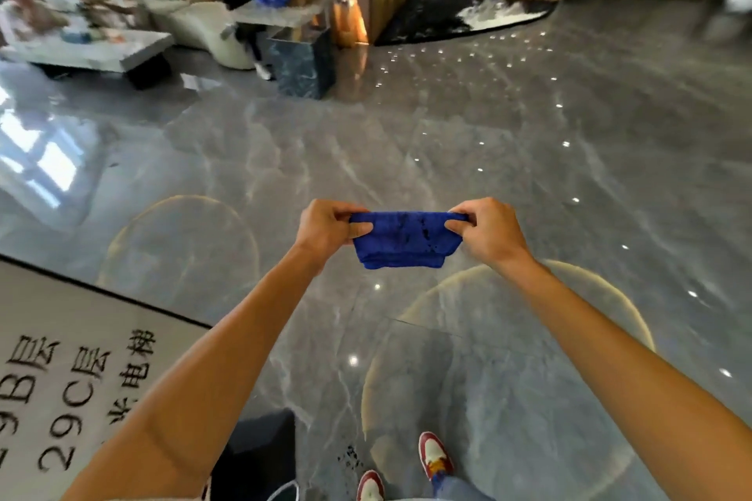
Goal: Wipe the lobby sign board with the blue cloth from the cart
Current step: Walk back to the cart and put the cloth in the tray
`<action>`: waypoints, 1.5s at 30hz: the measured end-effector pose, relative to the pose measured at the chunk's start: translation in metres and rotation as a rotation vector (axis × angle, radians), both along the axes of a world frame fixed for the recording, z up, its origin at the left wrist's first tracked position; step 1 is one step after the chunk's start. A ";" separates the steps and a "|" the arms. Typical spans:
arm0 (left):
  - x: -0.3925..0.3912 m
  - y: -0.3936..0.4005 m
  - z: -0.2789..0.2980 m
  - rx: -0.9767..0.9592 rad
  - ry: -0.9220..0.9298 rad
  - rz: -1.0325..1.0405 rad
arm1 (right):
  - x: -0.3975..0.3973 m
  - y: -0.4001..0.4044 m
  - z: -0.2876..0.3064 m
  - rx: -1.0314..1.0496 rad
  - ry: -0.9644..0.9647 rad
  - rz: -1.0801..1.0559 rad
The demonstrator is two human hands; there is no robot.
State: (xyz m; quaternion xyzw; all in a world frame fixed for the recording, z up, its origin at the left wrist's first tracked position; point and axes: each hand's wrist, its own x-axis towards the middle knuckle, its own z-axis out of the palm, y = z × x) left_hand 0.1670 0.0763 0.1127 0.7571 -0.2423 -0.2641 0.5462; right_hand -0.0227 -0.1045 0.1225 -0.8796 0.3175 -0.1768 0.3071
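The blue cloth point(401, 238) is held in the air in front of the body, above the grey marble floor point(529, 159); it is carried by nothing but the two hands. The left hand point(325, 228) is closed on the left end of the cloth, with the fingers curled over the upper edge and the thumb pressed on the front; the right hand point(486, 230) is closed in the same way on the right end. The cloth is folded in several layers and is pulled flat between both hands; some dark marks are seen on its front face.

The sign board point(61, 358) is seen at the lower left edge of the view, well apart from the cloth, with black printed characters on a pale surface; it is not yet touched, so the wiping is judged as not begun.

Several risks are judged from here; the folded layers could fall open if one hand is released, and then a loose end could drag on the floor; the dark marks, if they are dirt, could be smeared on the pale board if that face is pressed on it; the dark base point(260, 456) near the shoes point(435, 456) could be kicked during the turn to the left, and the board could be shaken.
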 end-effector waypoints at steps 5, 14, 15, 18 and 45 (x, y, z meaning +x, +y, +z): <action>-0.030 -0.031 -0.007 0.016 0.014 -0.149 | -0.053 -0.002 -0.005 -0.023 0.041 -0.163; -0.093 -0.080 0.000 -0.021 0.016 -0.384 | -0.142 -0.005 -0.006 0.000 0.018 -0.405; -0.103 -0.087 0.001 -0.024 0.017 -0.404 | -0.153 -0.007 -0.006 0.009 0.015 -0.435; -0.134 -0.109 0.005 -0.037 0.020 -0.471 | -0.188 -0.015 -0.002 0.005 0.012 -0.493; -0.471 -0.278 0.012 -0.077 0.056 -1.233 | -0.510 0.016 0.018 -0.043 -0.027 -1.236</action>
